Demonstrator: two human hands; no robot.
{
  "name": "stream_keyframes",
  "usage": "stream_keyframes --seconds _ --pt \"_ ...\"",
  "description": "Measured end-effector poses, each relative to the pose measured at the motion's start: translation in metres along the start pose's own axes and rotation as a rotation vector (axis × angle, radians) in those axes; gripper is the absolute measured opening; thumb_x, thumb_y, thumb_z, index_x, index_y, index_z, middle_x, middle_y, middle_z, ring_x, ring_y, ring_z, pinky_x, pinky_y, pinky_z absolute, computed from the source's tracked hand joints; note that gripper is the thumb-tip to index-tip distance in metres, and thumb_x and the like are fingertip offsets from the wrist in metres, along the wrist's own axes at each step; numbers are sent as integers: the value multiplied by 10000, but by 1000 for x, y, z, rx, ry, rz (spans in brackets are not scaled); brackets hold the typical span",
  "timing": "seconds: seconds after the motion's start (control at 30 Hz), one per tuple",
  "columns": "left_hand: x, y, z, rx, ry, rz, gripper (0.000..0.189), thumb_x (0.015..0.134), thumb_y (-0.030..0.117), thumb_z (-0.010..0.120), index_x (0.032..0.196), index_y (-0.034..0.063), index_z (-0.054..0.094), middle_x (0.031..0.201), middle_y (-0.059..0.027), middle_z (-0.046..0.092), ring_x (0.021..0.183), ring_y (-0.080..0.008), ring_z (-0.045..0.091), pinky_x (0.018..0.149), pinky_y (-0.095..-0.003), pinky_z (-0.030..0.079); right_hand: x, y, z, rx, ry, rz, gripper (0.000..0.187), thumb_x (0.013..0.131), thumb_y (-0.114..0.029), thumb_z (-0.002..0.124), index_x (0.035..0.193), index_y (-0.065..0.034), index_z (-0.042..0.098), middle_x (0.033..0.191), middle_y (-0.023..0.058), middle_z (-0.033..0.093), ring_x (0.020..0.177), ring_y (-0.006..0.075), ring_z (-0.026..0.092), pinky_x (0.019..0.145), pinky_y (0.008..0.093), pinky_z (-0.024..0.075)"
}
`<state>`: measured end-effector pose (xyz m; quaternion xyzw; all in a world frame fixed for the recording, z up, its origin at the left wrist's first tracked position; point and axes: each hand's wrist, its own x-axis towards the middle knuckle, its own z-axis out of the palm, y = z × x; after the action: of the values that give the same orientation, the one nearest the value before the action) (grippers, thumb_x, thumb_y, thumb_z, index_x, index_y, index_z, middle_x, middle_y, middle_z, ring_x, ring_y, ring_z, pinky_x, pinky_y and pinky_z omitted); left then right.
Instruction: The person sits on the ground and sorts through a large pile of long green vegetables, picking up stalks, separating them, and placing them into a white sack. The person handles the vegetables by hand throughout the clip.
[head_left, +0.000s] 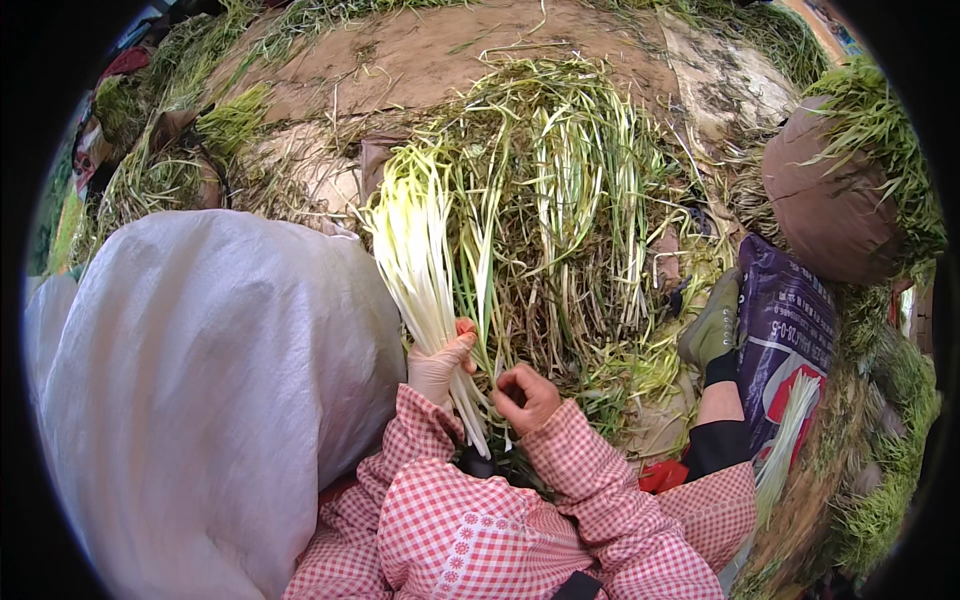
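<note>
My left hand (442, 366), in a thin pale glove with orange-red on the fingertips, grips a bunch of long chive-like stalks (420, 262). The bunch stands nearly upright, white low down and yellow-green at the top; its cut-looking lower ends poke out below my fist. Close beside it on the right is my bare right hand (527, 397), thumb and forefinger curled together. Whether a thin stalk is pinched there cannot be made out. Beyond both hands lies a heap of loose green and withered stalks (570, 225).
A large white woven sack (202, 360) bulges at my left. On the right, another person's olive-gloved hand (712, 319) touches a purple printed bag (787, 330), with pale stalks (787, 435) lying on it. Behind stands a brown bundle (832, 195) topped with green leaves.
</note>
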<state>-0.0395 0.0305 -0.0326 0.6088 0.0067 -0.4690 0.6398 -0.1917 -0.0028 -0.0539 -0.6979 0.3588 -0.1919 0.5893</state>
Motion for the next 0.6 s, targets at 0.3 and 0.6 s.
stream_keyframes --seconds 0.3,0.6 --pt "-5 -5 -7 9 14 -56 168 728 -20 665 871 31 594 721 -31 594 467 -99 509 407 -211 412 0 6 2 -37 -254 -68 175 729 -78 630 813 0 498 718 101 508 635 182 533 569 305 430" --pt "0 -17 -4 28 19 -18 211 706 -25 666 887 32 574 749 -30 591 463 -111 509 396 -222 416 41 14 7 449 55 505 205 817 -214 605 879 -19 581 701 34 572 592 105 487 525 253 436"
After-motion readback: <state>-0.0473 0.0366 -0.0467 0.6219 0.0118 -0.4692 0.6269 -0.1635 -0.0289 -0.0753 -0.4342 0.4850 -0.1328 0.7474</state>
